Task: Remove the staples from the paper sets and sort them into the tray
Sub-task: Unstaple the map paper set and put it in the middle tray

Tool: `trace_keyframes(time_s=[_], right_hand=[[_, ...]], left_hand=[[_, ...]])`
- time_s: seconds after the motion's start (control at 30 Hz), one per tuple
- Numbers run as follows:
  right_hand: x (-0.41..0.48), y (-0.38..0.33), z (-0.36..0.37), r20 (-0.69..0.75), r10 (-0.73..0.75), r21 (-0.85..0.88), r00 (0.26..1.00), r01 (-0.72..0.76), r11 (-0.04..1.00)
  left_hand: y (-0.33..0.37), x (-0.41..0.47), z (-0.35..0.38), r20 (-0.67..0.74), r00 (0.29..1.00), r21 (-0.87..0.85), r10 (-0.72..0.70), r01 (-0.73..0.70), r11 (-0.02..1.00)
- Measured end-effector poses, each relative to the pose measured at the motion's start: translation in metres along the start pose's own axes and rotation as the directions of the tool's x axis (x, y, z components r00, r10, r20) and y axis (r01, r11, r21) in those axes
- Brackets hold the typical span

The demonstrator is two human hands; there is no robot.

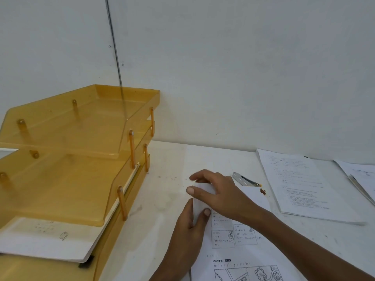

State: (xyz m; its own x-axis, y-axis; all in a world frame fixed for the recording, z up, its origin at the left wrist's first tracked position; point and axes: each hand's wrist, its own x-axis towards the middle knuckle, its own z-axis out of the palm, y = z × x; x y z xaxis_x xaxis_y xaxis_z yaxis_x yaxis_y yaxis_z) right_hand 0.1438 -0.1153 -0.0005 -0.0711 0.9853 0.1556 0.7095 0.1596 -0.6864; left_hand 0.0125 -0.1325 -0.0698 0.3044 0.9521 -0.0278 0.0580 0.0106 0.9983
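A printed paper set (237, 242) lies on the white table in front of me. Its top-left corner is folded up between my two hands. My left hand (189, 230) pinches that corner from below. My right hand (217, 191) grips it from above, thumb and fingers on the fold. A metal staple remover (244, 179) lies just right of my right hand, with a small heap of pulled staples (263, 191) beside it. The three-tier amber tray (81, 159) stands at the left, with white sheets (50, 236) in its bottom tier.
A second paper set (300, 183) lies at the right, and another stack (363, 175) reaches the right edge of view. A white wall stands close behind the table. Small specks dot the tabletop between tray and hands.
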Motion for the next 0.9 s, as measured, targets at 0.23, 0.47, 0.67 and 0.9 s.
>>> trace_keyframes(time_s=[0.23,0.47,0.67,0.9], right_hand=[[-0.007,0.006,-0.009,-0.014,-0.076,-0.218,0.997,0.071,0.973],[-0.012,-0.006,0.015,-0.146,-0.07,-0.338,0.987,0.016,0.941],[-0.011,-0.007,0.007,-0.09,-0.06,-0.284,0.994,0.033,0.958],[-0.033,0.019,-0.043,-0.592,0.033,-0.224,0.805,-0.203,0.953]], left_hand=[[0.002,-0.004,-0.004,-0.034,0.998,-0.018,0.049,-0.05,0.999],[0.014,-0.007,0.0,0.014,0.998,0.039,0.065,-0.066,0.997],[0.01,-0.008,-0.005,-0.029,0.998,-0.102,0.053,-0.056,0.993],[0.015,-0.009,-0.016,0.05,0.996,-0.327,0.071,-0.051,0.944]])
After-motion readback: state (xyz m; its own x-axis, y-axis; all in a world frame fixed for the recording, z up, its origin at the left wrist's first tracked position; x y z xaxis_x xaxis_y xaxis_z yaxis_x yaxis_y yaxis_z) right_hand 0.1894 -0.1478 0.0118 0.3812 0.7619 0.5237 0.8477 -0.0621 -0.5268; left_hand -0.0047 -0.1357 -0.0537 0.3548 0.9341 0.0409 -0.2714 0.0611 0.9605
